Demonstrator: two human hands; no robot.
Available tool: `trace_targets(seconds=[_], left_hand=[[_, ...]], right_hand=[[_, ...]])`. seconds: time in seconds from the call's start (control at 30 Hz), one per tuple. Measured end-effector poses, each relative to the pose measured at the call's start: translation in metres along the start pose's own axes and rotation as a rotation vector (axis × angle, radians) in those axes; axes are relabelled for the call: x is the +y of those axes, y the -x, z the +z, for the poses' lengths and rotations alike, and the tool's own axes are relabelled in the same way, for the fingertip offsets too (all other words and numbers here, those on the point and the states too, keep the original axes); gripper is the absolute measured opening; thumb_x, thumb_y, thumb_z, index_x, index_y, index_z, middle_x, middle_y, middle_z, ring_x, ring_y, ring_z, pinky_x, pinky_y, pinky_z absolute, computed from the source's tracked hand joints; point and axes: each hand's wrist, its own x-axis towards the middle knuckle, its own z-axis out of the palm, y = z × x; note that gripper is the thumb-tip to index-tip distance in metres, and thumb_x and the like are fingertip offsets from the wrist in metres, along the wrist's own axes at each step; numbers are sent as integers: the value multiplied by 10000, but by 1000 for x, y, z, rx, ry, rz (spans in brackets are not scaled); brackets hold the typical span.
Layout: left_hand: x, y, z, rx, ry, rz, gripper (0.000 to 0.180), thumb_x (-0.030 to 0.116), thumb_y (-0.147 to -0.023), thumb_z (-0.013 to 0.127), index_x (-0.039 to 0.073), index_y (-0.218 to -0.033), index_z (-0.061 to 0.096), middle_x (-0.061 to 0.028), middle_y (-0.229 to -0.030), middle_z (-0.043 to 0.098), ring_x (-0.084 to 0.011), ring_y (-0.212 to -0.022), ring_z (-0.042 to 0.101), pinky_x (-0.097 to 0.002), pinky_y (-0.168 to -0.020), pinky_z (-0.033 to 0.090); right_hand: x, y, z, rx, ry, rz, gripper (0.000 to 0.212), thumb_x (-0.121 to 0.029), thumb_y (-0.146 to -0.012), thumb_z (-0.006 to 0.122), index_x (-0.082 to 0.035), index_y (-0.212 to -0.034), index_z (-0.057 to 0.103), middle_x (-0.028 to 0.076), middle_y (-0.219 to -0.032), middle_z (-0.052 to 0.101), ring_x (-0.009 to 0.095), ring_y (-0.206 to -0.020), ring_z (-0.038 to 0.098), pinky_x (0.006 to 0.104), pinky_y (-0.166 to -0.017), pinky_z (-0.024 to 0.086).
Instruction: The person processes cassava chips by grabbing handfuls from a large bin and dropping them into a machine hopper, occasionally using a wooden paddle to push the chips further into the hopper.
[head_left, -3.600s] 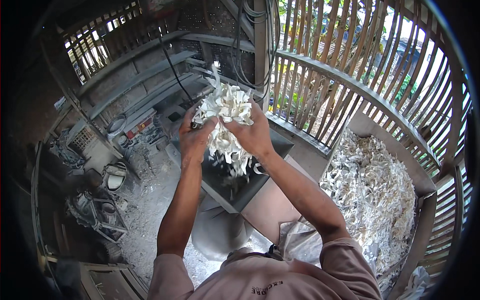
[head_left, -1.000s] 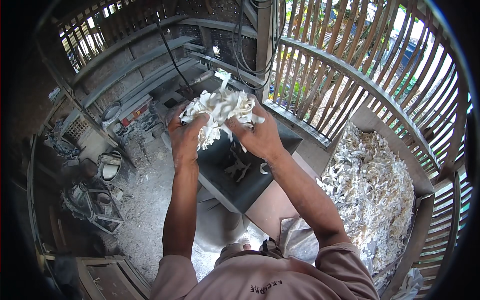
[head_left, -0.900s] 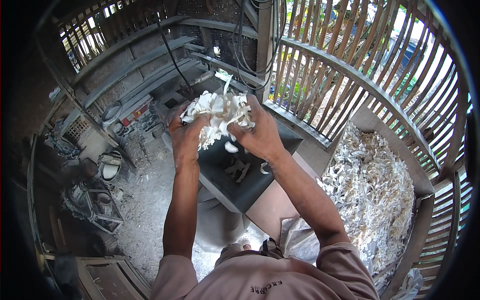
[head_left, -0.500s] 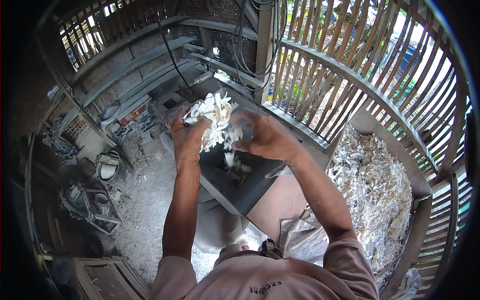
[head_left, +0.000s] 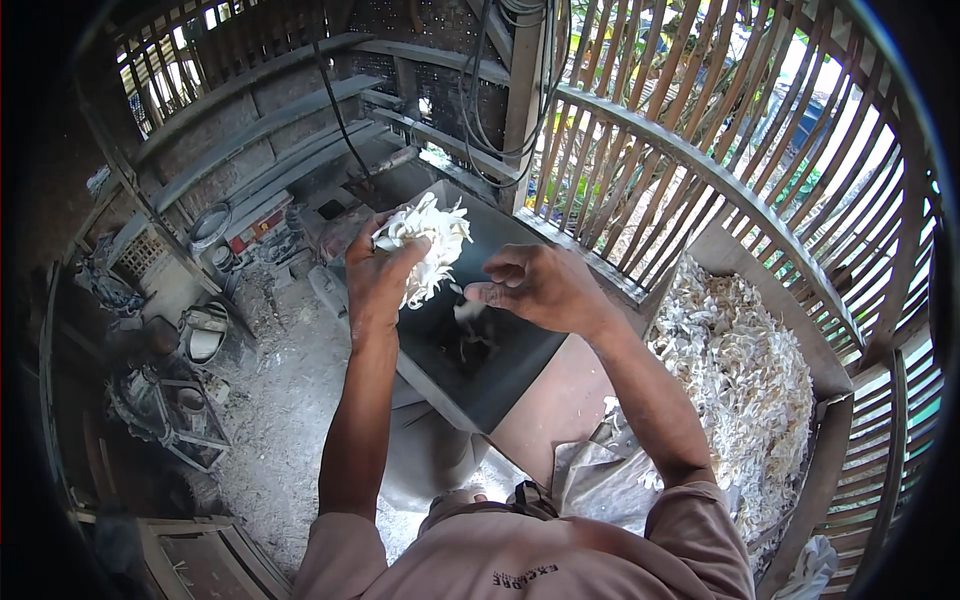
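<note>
My left hand (head_left: pixel 376 280) is closed on a clump of thin, curled white dried chips (head_left: pixel 432 235). It holds them over a square grey metal hopper (head_left: pixel 530 368). To the right of the clump, my right hand (head_left: pixel 545 288) hovers above the hopper with fingers curved and apart. I see nothing held in it, though its palm side is partly hidden. Between and below the hands, a few blurred loose pieces (head_left: pixel 468 312) are dropping into the hopper. Its dark bottom shows only dimly.
At my right, a wooden bin (head_left: pixel 838 440) holds a large heap of the same chips (head_left: pixel 740 370), with a pale sack (head_left: pixel 600 480) beside it. A slatted fence (head_left: pixel 690 150) closes that side. Buckets (head_left: pixel 205 335) and a small frame (head_left: pixel 195 425) stand on the powdery floor at left.
My right hand has drawn back to the right, away from the clump, as pieces fell into the hopper. The left hand still holds its clump in about the same place.
</note>
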Motion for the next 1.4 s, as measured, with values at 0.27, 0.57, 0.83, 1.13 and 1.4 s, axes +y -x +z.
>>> trace_targets(seconds=[0.27,0.57,0.83,1.13,1.4], left_hand=[[5,7,-1,20,-28,-44,335,50,-738,752,-28,-1045,643,-90,-937,691,-130,-796,662,-263,-723,524],[-5,9,-4,-6,-136,-177,215,103,-756,736,-4,-929,667,-57,-849,685,-108,-712,633,-244,-628,491],[-9,6,-9,-200,-346,-106,206,17,-767,752,21,-962,685,-15,-865,691,-74,-751,630,-223,-680,498],[-4,8,0,-309,-657,6,293,136,-730,842,23,-935,667,-36,-976,642,-104,-870,600,-259,-710,502],[0,11,5,-390,-769,-51,324,260,-806,774,14,-996,685,-59,-917,680,-134,-755,630,-270,-728,508]], right_hand=[[0,-1,13,85,36,-25,638,-646,-786,663,-57,-1029,696,128,-837,713,340,-827,695,429,-717,534],[8,5,25,270,-71,-76,624,-445,-804,744,-68,-1263,550,136,-1025,695,333,-792,691,433,-725,530],[8,11,23,310,-163,12,561,-359,-811,753,-37,-1235,573,130,-1004,701,242,-730,707,384,-693,531],[9,12,22,331,-164,22,512,-326,-812,755,-37,-1200,589,125,-996,705,241,-731,709,385,-691,535],[11,11,21,349,-176,52,475,-313,-818,745,-34,-1177,607,122,-988,710,236,-731,706,373,-677,538]])
